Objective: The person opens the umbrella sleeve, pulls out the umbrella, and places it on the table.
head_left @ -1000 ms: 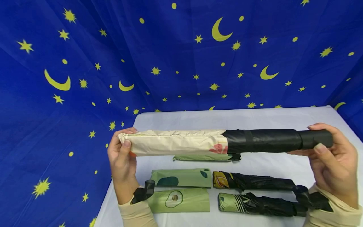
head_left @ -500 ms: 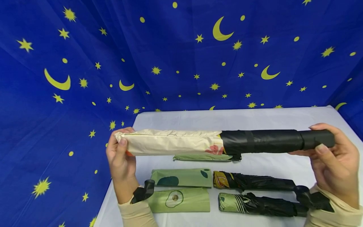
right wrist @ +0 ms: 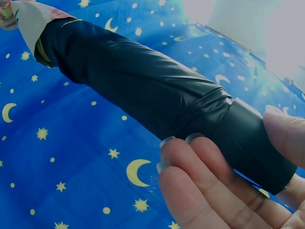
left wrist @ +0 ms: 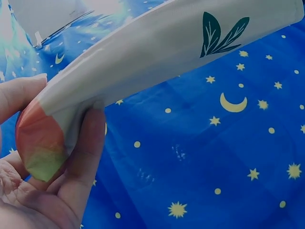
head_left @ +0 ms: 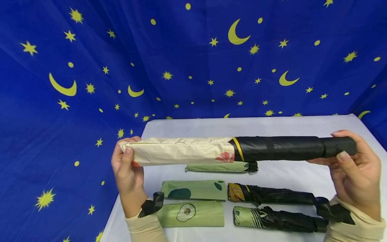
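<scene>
A folded black umbrella (head_left: 281, 148) is held level above the table, its left part inside a cream cover (head_left: 181, 153) with a red flower print. My left hand (head_left: 130, 173) pinches the cover's far left end between thumb and fingers; in the left wrist view the cover (left wrist: 143, 57) shows dark green leaves and an orange and green tip. With my right hand (head_left: 358, 168) I grip the black handle (head_left: 340, 147) at the other end. A yellow band shows on the umbrella just outside the cover's mouth. How far the umbrella reaches inside the cover is hidden.
On the white table (head_left: 272, 126) lie two green covers (head_left: 193, 190), the nearer with an avocado print. Right of them are two folded umbrellas, one with orange slices (head_left: 272, 195), one green-ended (head_left: 278, 218). A green-covered umbrella (head_left: 217, 167) lies behind. Blue star-patterned cloth (head_left: 193, 60) hangs around.
The cover has slid left along the umbrella with my left hand, baring more black fabric and the yellow band. My right hand has barely moved.
</scene>
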Motion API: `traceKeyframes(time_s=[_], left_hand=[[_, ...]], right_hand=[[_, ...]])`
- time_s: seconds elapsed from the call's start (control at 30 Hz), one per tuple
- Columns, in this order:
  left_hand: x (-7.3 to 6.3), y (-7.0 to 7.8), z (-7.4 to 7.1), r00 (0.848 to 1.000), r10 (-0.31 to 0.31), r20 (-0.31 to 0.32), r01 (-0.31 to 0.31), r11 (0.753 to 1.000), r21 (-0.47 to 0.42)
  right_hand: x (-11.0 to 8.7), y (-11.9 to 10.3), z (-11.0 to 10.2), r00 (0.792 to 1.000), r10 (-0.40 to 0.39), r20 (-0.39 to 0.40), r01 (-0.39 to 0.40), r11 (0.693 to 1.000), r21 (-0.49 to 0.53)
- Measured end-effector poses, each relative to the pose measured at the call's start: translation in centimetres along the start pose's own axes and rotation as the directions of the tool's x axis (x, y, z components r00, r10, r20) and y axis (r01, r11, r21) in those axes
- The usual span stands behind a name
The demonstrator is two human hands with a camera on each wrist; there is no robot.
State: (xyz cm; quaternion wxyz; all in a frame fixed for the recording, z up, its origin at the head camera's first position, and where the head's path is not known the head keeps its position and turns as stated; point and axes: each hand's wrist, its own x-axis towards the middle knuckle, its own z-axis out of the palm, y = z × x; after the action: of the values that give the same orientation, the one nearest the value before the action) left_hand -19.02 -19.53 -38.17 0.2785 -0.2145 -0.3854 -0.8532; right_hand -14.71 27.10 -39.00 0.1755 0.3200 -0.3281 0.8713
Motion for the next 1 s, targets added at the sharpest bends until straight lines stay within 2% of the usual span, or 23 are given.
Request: traceKeyframes(time_s=[0.3, 0.5, 0.67, 0.8, 0.87, 0.93, 1.0], left_hand=[[0.1, -0.1, -0.2, 0.992, 0.036, -0.125, -0.036, 0.999, 0.005], [0.2, -0.1, -0.3, 0.984, 0.04, -0.172, -0.044, 0.999, -0.017], [-0.1, 0.2, -0.6, 0.977, 0.023, -0.214, -0.024, 1.0, -0.002], [-0.4, 0.6, -1.4, 0.977, -0.006, -0.213, 0.015, 0.999, 0.041], [-0.5, 0.8, -2.1, 0.979, -0.036, -0.199, 0.051, 0.996, 0.069], [-0.8, 0.8, -2.9, 0.981, -0.076, -0.178, 0.092, 0.992, 0.088], [-1.2, 0.5, -3.9, 0.974, -0.13, -0.188, 0.155, 0.979, 0.13]], right_hand=[[-0.1, -0.2, 0.0, 1.0, -0.017, 0.005, 0.017, 1.0, 0.011], [0.2, -0.7, 0.3, 0.999, -0.031, 0.015, 0.031, 0.999, 0.013], [-0.7, -2.1, -1.2, 1.0, -0.018, 0.017, 0.019, 0.995, -0.093], [-2.3, -3.5, -3.4, 0.999, 0.032, -0.021, -0.035, 0.986, -0.163], [-3.2, -4.0, -4.5, 0.997, 0.066, -0.028, -0.071, 0.976, -0.206], [-4.2, -4.3, -5.6, 0.993, 0.108, -0.037, -0.114, 0.952, -0.284], [-5.0, -4.2, -6.1, 0.984, 0.156, -0.085, -0.178, 0.893, -0.414]])
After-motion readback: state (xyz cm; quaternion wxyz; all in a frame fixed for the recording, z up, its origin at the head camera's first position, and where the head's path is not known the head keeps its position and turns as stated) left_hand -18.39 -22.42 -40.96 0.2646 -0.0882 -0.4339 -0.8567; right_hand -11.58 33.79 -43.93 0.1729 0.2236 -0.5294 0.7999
